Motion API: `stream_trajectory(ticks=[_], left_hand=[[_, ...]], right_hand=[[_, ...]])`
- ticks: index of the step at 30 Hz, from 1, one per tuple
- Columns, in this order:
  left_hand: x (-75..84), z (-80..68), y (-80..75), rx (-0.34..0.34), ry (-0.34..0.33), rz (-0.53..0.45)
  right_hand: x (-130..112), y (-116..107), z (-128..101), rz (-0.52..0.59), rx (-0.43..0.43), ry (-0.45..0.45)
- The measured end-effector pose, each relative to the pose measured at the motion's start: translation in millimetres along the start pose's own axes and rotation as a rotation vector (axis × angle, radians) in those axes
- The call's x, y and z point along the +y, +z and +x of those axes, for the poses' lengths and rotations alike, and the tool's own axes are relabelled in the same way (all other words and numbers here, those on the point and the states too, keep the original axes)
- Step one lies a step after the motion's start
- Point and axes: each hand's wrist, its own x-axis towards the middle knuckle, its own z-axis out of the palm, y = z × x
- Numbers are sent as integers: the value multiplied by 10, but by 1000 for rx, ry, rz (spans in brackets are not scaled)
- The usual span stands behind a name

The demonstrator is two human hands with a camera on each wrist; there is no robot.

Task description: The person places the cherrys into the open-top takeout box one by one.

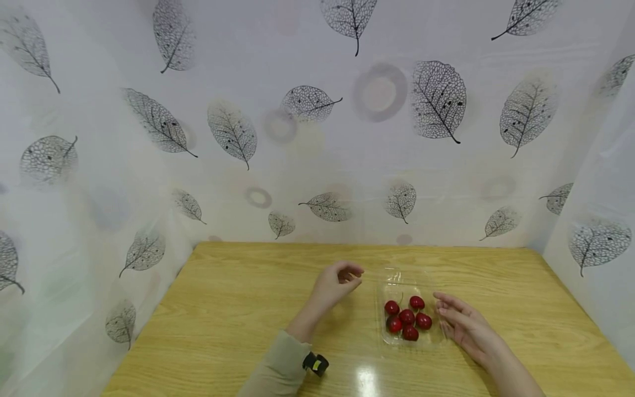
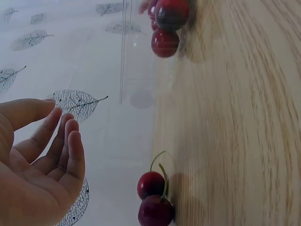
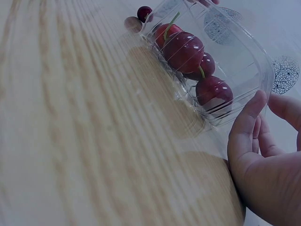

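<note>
A clear plastic container (image 1: 404, 275) on the table holds several dark red cherries (image 1: 407, 317). My right hand (image 1: 468, 333) is at its right side; in the right wrist view the thumb and a finger pinch the container's rim (image 3: 270, 77) at the corner. To the container's left, my left hand (image 1: 333, 286) hovers over the table with fingers loosely bent and a gap to the thumb, holding nothing. In the left wrist view two cherries (image 2: 156, 211) with green stems lie on the table near that hand; in the head view they are hidden.
The wooden table (image 1: 223, 309) ends at the back against a pale sheet (image 1: 297, 165) printed with leaves, which also hangs along both sides. A black strap device (image 1: 316, 364) sits at the left wrist beside the sleeve.
</note>
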Motion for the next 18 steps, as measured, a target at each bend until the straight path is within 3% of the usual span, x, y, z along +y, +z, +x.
stream_trajectory(ticks=[9,18], left_hand=[[-100,3,-165,41,-22,7],[-179,-27,-318,66,-75,-63]], right_hand=[[8,-13,-2,2,-19,-11],[11,-6,5,-6,-22,-16]])
